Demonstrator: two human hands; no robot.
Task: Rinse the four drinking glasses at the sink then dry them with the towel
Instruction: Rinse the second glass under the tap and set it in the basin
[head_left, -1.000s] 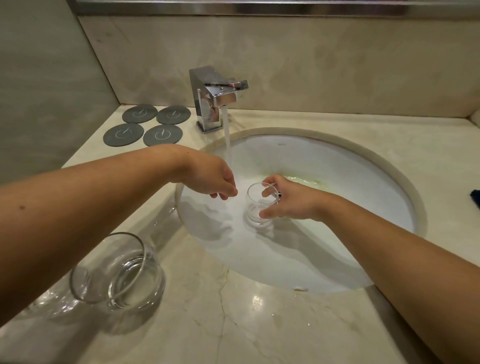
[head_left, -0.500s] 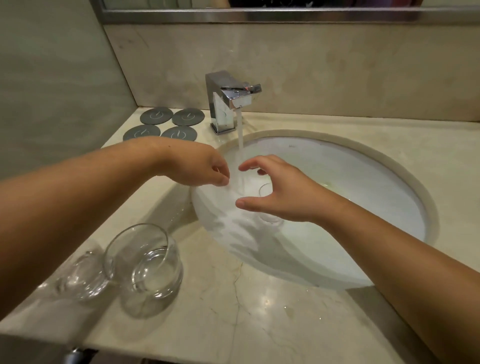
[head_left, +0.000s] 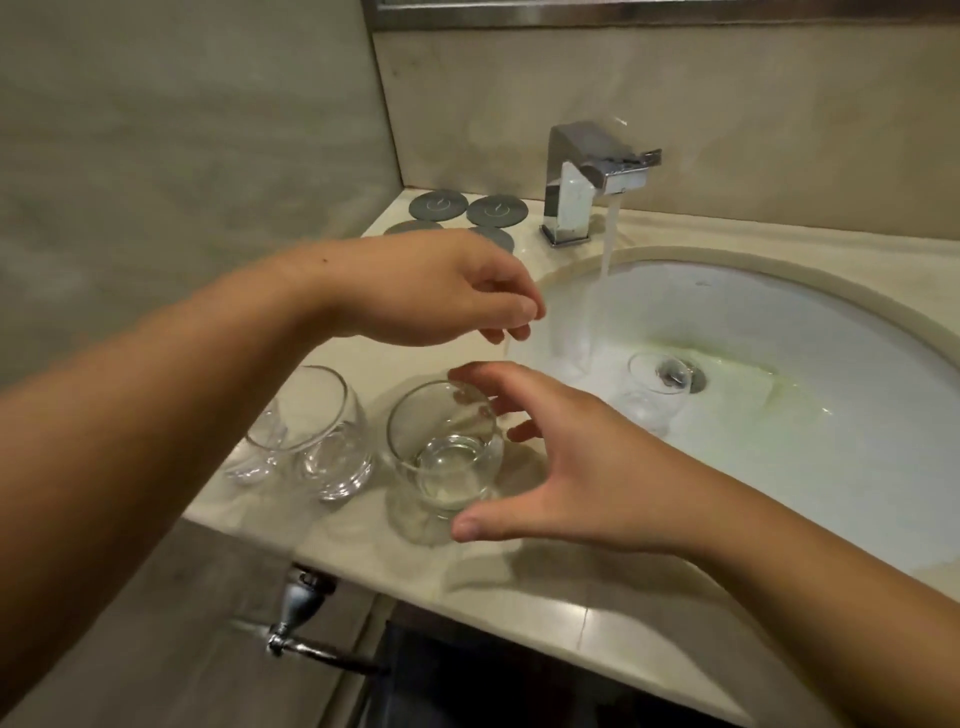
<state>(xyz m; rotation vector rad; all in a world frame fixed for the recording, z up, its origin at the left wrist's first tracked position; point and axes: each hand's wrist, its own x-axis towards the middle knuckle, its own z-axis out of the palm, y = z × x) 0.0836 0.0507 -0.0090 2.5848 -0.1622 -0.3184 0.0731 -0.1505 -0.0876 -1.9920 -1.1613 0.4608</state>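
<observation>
Item: rinse stage, next glass to be fetched.

- Mid glass (head_left: 441, 457): stands on the counter (head_left: 519, 587) near its front edge, just left of the sink (head_left: 779, 291); mouth up, axis vertical; it lies directly left of the right palm.
- Right hand (head_left: 561, 467): spread wide and holding nothing; fingers reach over the far rim, thumb sits at the near side by the base; the glass lies between them; whether skin meets glass cannot be told.
- Left hand (head_left: 441, 291): hovers above and beyond the mid glass, fingers loosely curled, nothing held; farther from the glass than the right.
- Left glass (head_left: 311, 431): on the counter just beside the mid glass; a further glass (head_left: 249, 452) to its left, partly hidden under the left forearm.
- Sink glass (head_left: 657, 384): in the basin by the drain, right of the stream.
- Tap (head_left: 592, 176): running; stream (head_left: 610, 234) falls far and right of the mid glass.
- Coasters (head_left: 470, 208): four grey discs, far left corner.
- Towel: not in view.

Judgement: the right hand is placed to close on the mid glass from the side; the carry then runs right and away, toward the stream; three glasses look unrinsed.
</observation>
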